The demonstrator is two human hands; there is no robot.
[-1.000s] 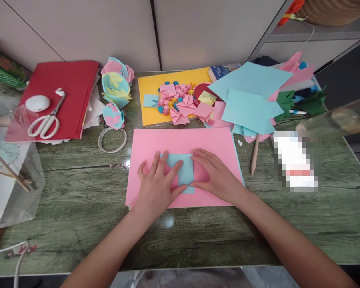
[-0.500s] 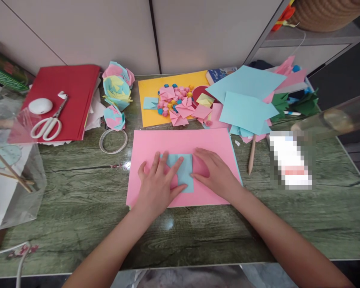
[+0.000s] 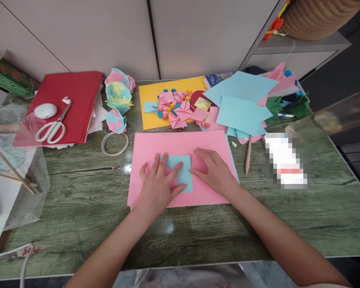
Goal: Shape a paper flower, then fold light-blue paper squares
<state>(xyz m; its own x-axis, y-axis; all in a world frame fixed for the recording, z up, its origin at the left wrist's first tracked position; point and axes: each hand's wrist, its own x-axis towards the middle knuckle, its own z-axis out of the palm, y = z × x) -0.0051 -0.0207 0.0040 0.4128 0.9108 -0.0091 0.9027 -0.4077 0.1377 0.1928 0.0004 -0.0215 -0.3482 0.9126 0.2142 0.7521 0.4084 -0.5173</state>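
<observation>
A small light-blue square of paper (image 3: pixel 185 178) lies flat on a stack of pink paper sheets (image 3: pixel 207 194) in front of me. Spread over its left part, my left hand (image 3: pixel 159 184) presses down with fingers apart and covers that side. At the right edge of the square, the thumb tip of my right hand (image 3: pixel 216 172) touches or nearly touches the paper. The fingers of this hand are apart and curve over the pink sheet, with nothing held between them.
White scissors (image 3: pixel 51 132) lie on a red folder (image 3: pixel 75 88), left. A tape roll (image 3: pixel 115 144) and folded paper flowers (image 3: pixel 118 96) sit nearby. Behind are a yellow sheet (image 3: pixel 148 120) with small pom-poms and larger blue papers (image 3: pixel 243 114). A pencil (image 3: pixel 248 158) and a blurred-out phone-like object (image 3: pixel 288 162) lie right.
The view has shifted slightly. My right hand's thumb and fingers have drawn slightly off the blue square's right edge; my left hand stays spread on it.
</observation>
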